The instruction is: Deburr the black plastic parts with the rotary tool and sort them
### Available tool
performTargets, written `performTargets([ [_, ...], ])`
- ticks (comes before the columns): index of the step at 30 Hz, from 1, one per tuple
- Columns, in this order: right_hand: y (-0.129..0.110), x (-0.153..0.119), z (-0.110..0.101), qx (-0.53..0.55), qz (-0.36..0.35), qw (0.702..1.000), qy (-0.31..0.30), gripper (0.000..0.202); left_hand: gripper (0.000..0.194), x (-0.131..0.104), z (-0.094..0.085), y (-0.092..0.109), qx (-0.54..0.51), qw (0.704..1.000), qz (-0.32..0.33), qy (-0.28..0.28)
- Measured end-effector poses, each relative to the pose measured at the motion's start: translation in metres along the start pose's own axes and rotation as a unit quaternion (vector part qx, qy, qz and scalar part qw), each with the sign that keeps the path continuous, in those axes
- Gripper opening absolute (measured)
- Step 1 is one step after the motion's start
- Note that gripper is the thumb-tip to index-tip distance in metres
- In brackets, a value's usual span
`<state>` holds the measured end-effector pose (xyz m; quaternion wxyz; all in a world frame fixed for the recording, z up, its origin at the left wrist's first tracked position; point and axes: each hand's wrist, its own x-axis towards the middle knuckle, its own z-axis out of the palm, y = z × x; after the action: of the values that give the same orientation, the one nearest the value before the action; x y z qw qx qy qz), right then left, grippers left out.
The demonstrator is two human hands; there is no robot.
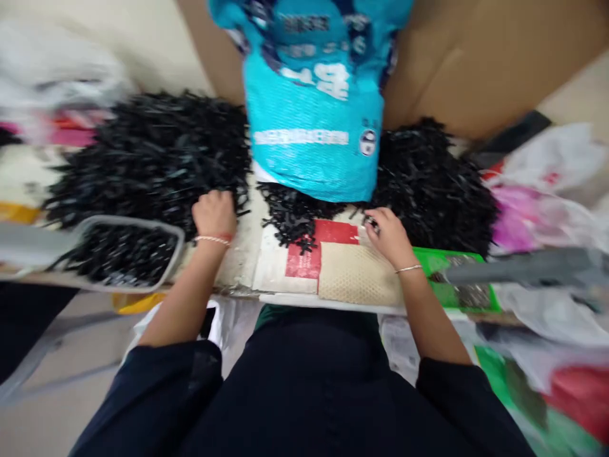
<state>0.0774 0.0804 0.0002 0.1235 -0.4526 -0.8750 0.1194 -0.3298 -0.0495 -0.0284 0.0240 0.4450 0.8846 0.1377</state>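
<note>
My left hand [215, 217] is closed at the right edge of a large heap of thin black strips [162, 152]; its fingers point away from me, and what they hold, if anything, is hidden. My right hand [389, 236] curls its thumb and fingers together around a small dark piece [371, 222], too blurred to name exactly. It is at the near edge of the right-hand black heap [432, 184], above a beige textured mat [359, 273]. Between my hands, a smaller scatter of short black pieces [290, 216] spills toward a red and white card [304, 263].
A blue printed bag [314, 127] stands at the back middle, before brown cardboard [495, 63]. A clear tub [178, 244] of black pieces is at left. On the right are a green tray [495, 298] with small metal parts and a grey tool-like bar [528, 266]. Plastic bags [556, 158] flank the table.
</note>
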Motion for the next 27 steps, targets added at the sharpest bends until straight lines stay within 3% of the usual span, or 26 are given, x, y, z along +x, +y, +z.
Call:
performTargets([
  [3, 0.007, 0.027, 0.011, -0.082, 0.012, 0.994, -0.069, 0.038, 0.049, 0.001, -0.005, 0.008, -0.011, 0.999, -0.039, -0.026],
  [5, 0.019, 0.047, 0.019, -0.121, 0.018, 0.987, -0.101, 0.037, 0.049, 0.008, -0.009, 0.010, -0.013, 0.999, -0.030, -0.038],
  [9, 0.038, 0.076, 0.031, -0.088, 0.022, 0.989, -0.121, 0.028, 0.044, 0.018, -0.010, 0.007, 0.007, 0.998, -0.061, -0.022],
  [12, 0.042, 0.077, 0.027, -0.057, 0.048, 0.987, -0.144, 0.018, 0.039, 0.014, -0.010, 0.008, 0.008, 0.997, -0.078, -0.021],
  [16, 0.045, 0.071, 0.015, -0.042, 0.056, 0.989, -0.132, 0.023, 0.035, 0.018, -0.011, 0.008, 0.017, 0.996, -0.080, -0.024],
  [21, 0.052, 0.062, -0.003, -0.088, 0.036, 0.987, -0.129, 0.040, 0.048, 0.023, -0.016, 0.005, 0.018, 0.995, -0.096, -0.029],
  [27, 0.057, 0.052, -0.016, -0.113, 0.038, 0.987, -0.108, 0.044, 0.027, 0.024, -0.029, 0.004, -0.040, 0.993, -0.112, -0.004],
])
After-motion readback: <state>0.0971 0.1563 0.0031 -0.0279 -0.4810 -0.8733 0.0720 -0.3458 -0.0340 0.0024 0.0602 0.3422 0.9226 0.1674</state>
